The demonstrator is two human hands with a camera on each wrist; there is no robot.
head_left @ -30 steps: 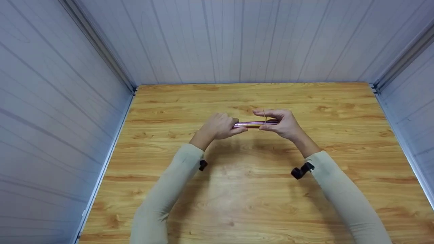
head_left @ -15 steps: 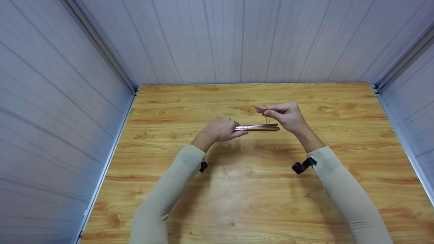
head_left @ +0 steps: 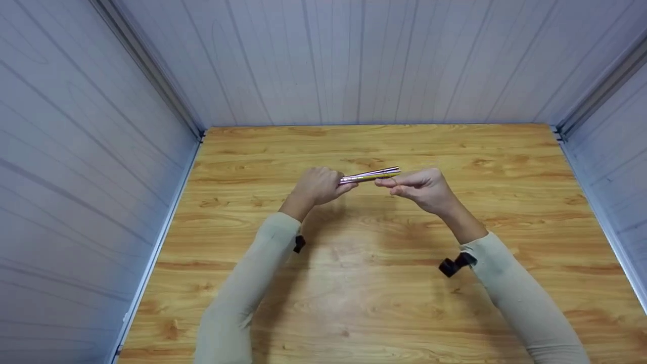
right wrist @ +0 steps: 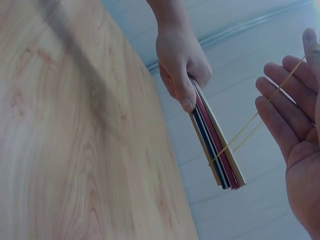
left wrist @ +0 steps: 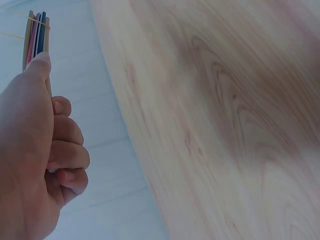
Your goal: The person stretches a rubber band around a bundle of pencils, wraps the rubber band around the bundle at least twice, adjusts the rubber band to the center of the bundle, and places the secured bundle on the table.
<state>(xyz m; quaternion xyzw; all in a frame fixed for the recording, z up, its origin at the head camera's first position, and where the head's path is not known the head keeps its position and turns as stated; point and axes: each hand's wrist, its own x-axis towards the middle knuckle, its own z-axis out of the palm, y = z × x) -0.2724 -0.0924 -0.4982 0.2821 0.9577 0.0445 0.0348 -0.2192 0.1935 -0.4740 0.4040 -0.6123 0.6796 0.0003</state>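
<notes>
My left hand [head_left: 317, 186] grips one end of a bundle of slim pencil-like sticks [head_left: 368, 176], held above the table. In the right wrist view the sticks [right wrist: 215, 142] show yellow, black, white, red and tan sides, their free ends pointing away from the left hand. A thin yellow rubber band [right wrist: 243, 129] goes round the bundle near those ends. It stretches across to my right hand [right wrist: 297, 107], where it loops round the thumb. The right hand [head_left: 427, 191] is close to the free ends, its fingers fairly straight. In the left wrist view the left thumb lies along the bundle [left wrist: 38, 37].
Beneath both hands spreads a wood-grain table [head_left: 343, 293]. Pale panelled walls stand at the back [head_left: 333, 60], the left [head_left: 76, 177] and the right [head_left: 614, 151]. Each sleeve carries a small black wrist mount, one of them at the right cuff [head_left: 457, 264].
The right hand first rose off the bundle, pulling the band upward, then came down towards the near side of the free ends. The left hand has tilted the bundle, its free ends now farther up and left.
</notes>
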